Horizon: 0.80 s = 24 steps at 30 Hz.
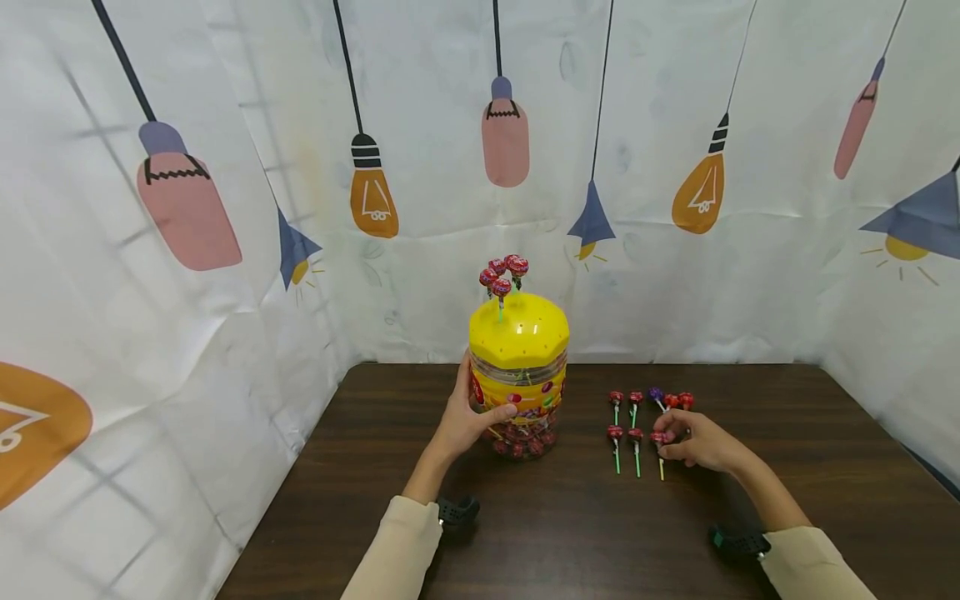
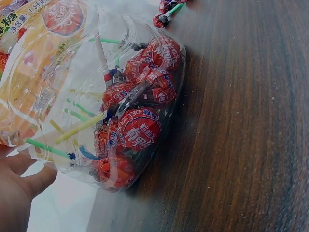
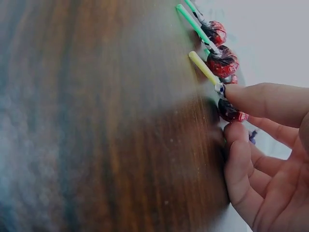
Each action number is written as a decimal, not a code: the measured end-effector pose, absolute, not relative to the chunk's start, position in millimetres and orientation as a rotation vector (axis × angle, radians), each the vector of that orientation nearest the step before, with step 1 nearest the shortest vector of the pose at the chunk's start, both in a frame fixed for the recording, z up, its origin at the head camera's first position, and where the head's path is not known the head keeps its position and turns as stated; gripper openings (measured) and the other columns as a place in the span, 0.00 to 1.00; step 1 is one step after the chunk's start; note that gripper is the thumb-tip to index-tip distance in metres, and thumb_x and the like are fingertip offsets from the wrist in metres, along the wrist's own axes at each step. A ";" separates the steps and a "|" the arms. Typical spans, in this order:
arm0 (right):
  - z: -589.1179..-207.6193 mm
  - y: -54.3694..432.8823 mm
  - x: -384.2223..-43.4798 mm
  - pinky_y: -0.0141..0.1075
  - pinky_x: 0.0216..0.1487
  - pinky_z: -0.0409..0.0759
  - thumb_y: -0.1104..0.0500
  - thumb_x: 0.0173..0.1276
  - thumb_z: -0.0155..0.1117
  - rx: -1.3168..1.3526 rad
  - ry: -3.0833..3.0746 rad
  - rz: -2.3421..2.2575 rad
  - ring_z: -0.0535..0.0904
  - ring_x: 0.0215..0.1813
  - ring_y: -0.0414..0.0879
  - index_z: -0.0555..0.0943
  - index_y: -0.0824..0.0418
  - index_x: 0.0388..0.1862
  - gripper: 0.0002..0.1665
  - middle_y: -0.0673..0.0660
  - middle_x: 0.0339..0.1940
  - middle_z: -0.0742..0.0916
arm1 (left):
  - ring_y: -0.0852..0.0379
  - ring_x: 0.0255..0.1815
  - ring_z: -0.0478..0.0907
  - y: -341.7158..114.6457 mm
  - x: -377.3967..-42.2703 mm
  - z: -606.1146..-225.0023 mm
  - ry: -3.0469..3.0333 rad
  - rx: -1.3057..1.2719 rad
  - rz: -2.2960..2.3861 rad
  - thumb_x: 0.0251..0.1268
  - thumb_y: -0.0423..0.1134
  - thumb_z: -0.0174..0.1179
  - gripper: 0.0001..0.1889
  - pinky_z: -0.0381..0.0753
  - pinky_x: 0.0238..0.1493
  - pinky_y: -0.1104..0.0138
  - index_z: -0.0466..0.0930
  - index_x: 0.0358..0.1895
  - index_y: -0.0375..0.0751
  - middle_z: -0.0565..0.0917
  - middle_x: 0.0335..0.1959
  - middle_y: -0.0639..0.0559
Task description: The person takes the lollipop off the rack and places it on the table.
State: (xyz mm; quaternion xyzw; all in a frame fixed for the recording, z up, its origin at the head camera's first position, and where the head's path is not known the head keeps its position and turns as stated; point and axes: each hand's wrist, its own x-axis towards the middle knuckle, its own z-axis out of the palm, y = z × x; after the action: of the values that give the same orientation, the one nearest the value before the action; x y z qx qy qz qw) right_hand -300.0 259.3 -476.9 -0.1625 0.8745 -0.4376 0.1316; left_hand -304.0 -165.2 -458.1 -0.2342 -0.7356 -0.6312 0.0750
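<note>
A clear plastic candy jar [image 1: 536, 398] with a yellow lid [image 1: 528, 333] stands upright on the table. My left hand [image 1: 463, 423] holds its left side, thumb across the front and the other fingers around behind. Several red-wrapped lollipops [image 1: 501, 288] stand stick-down in the lid. Inside the jar's lower part are more red lollipops [image 2: 140, 129], seen close in the left wrist view. To the right, my right hand [image 1: 703, 442] pinches the head of a dark red lollipop [image 3: 227, 110] with a yellow stick, between thumb and finger close over the table. Its head is partly covered by the fingers.
Beside the right hand, green-stick lollipops [image 1: 636, 435] lie in two rows. A purple lollipop [image 1: 656, 393] and two brighter red ones [image 1: 686, 401] lie behind the hand. The dark wooden table [image 1: 555, 533] ends at a white curtain [image 1: 442, 292] printed with lamps.
</note>
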 end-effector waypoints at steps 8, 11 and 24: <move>-466.9 265.1 -297.6 0.42 0.33 0.82 0.58 0.70 0.70 -0.426 2.486 -1.297 0.76 0.35 0.48 0.72 0.70 0.62 0.28 0.60 0.42 0.77 | 0.48 0.75 0.68 -165.0 -303.2 -457.2 -2.191 -0.726 -1.904 0.65 0.42 0.72 0.56 0.64 0.78 0.42 0.37 0.82 0.73 0.64 0.77 0.55; -456.0 269.5 -294.6 0.40 0.34 0.81 0.56 0.73 0.68 -0.431 2.486 -1.306 0.76 0.34 0.47 0.70 0.70 0.65 0.30 0.60 0.42 0.77 | 0.47 0.75 0.67 -165.7 -302.5 -457.4 -2.186 -0.733 -1.906 0.64 0.43 0.72 0.56 0.64 0.78 0.42 0.37 0.82 0.72 0.63 0.77 0.53; -394.0 232.9 -283.9 0.38 0.38 0.85 0.57 0.79 0.60 -0.852 2.614 -1.533 0.83 0.39 0.46 0.76 0.59 0.59 0.14 0.62 0.46 0.84 | 0.50 0.73 0.70 -164.5 -303.3 -456.7 -2.191 -0.743 -1.904 0.65 0.41 0.71 0.55 0.68 0.76 0.44 0.38 0.82 0.74 0.66 0.75 0.56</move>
State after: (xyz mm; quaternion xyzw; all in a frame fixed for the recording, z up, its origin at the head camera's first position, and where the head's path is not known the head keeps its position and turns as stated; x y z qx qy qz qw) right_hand -283.9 232.9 -394.0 -0.2708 0.8304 -0.4870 -0.0032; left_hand -303.3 -164.5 -456.7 -0.2474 -0.7293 -0.6337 0.0725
